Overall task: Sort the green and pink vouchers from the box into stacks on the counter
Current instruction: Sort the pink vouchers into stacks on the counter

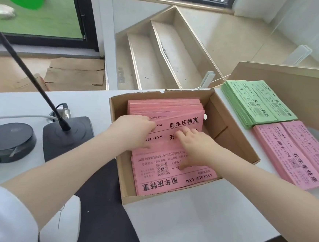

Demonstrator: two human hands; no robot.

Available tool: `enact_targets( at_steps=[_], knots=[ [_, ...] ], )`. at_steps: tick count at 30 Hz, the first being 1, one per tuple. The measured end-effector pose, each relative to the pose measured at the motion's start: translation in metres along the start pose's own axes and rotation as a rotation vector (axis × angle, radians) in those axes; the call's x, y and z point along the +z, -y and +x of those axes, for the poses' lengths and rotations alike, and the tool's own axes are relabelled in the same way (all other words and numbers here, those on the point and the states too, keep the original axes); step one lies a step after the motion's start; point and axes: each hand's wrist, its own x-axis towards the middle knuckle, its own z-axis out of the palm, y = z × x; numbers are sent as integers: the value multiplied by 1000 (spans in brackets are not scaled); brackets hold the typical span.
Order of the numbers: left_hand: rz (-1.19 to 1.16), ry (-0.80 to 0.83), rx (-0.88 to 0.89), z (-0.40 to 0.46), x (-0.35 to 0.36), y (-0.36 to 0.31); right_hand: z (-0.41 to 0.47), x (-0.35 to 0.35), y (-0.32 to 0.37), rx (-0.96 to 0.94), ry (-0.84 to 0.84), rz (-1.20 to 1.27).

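Note:
An open cardboard box [236,134] stands on the white counter [194,223], filled with pink vouchers [161,180] printed in black. Both my hands are inside it. My left hand [133,130] reaches into the pink pile, its fingertips tucked under the edge of a voucher. My right hand [193,146], with a ring on one finger, lies spread flat on the pink sheets. To the right of the box, a green voucher stack [255,103] lies on the counter, and a pink voucher stack [295,154] lies nearer to me beside it.
Left of the box stand a gooseneck microphone on a black base [66,132] and a round dark device [8,139]. A black mouse pad [100,202] with a white mouse [65,220] lies near me. A raised cardboard flap [291,87] stands behind the stacks. Stairs descend beyond the counter.

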Motion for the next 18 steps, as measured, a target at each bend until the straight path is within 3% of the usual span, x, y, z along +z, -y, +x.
enact_targets(
  at_steps=[3, 9, 14, 18],
  knots=[
    [-50, 107, 51, 0, 1, -11, -5, 1, -10, 157, 47, 47],
    [62, 176, 157, 16, 11, -38, -13, 7, -43, 542, 115, 911],
    [134, 100, 180, 23, 17, -50, -6, 14, -51, 649, 149, 1210],
    [150, 71, 147, 24, 21, -50, -18, 9, -56, 617, 239, 1287]
  ],
)
